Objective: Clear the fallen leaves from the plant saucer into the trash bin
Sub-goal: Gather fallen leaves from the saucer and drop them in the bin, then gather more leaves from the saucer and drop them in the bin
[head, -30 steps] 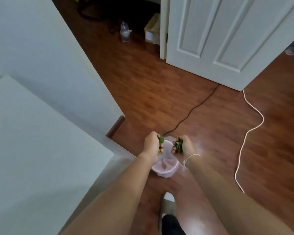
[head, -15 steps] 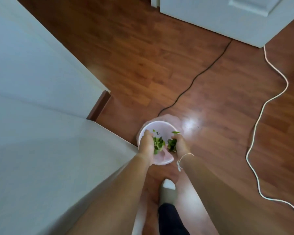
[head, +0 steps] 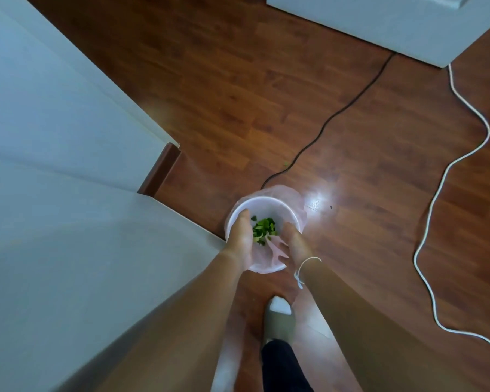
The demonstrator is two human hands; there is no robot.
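Note:
A small white trash bin [head: 269, 201] lined with a pale pink bag stands on the wooden floor below me. Green leaves [head: 263, 229] lie loose inside it. My left hand [head: 241, 232] hangs over the bin's left rim with its fingers spread, holding nothing. My right hand [head: 293, 242] is over the right rim, also spread and empty, with a white string around its wrist. The plant saucer is not in view.
A white table or counter top [head: 68, 264] fills the left side, next to a white wall. A black cable [head: 331, 117] and a white cable [head: 436, 193] run across the floor. A white door [head: 379, 21] is at the top right. My foot [head: 279, 318] stands just behind the bin.
Both hands were shut on leaves above the bin. They have spread apart and the leaves have dropped into the bin. My view has tilted down and closer.

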